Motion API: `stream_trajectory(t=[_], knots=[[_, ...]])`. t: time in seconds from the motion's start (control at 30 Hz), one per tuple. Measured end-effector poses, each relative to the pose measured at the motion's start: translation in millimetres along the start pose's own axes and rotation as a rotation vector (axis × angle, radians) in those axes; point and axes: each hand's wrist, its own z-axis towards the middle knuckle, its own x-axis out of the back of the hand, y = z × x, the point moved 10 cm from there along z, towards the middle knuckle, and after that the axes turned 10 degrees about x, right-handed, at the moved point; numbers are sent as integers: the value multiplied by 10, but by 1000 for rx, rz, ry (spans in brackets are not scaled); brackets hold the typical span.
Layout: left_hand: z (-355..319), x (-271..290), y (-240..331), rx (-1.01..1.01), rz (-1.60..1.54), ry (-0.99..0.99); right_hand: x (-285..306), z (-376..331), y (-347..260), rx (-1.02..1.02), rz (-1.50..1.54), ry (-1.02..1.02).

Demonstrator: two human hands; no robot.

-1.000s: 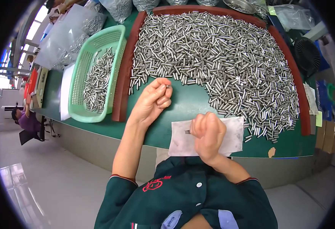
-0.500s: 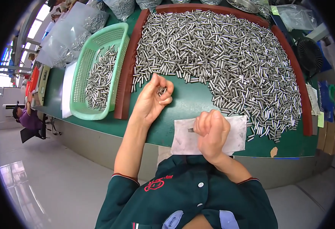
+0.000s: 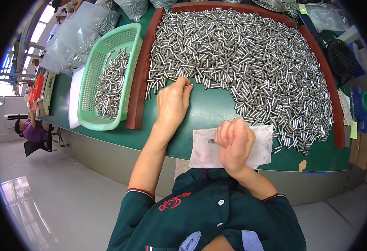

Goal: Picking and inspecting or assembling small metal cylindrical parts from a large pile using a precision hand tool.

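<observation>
Heaped across the green table (image 3: 208,108) lies a wide spread of short, shiny metal pins (image 3: 242,54). At the near left edge of that spread is my left hand (image 3: 173,102), its back turned up and its fingers curled in. A small bright pin end shows at its fingertips; the rest of its hold is hidden. My right hand (image 3: 236,146) is a fist above a white cloth (image 3: 200,157) at the table's front edge. From that fist sticks the end of a flat grey metal piece (image 3: 211,141); what it belongs to is covered by my fingers.
Dark red rails (image 3: 136,100) border the pins on several sides. Left of them stands a green plastic basket (image 3: 83,96) with more pins inside. Plastic bags of pins (image 3: 68,50) lie farther left. A black fan (image 3: 341,60) is at the right; a seated person (image 3: 35,130) is far left.
My left hand has turned from palm up, with pins showing in its curled fingers, to palm down and shifted slightly right against the pins' edge. The right fist holds about the same place.
</observation>
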Motion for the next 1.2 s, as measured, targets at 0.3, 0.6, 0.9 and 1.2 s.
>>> stream_trajectory(t=[0.3, 0.6, 0.9, 1.2], knots=[[-210, -398, -164, 588, -1780, -778, -7, -6, 9, -18, -5, -3], [-175, -354, -256, 539, -1696, -662, 7, -17, 31, -69, 51, 28], [-179, -357, -257, 528, -1652, -659, 22, -9, 27, -68, 49, 33], [-174, -337, -273, 524, -1588, -613, 16, -7, 18, -57, 52, 24]])
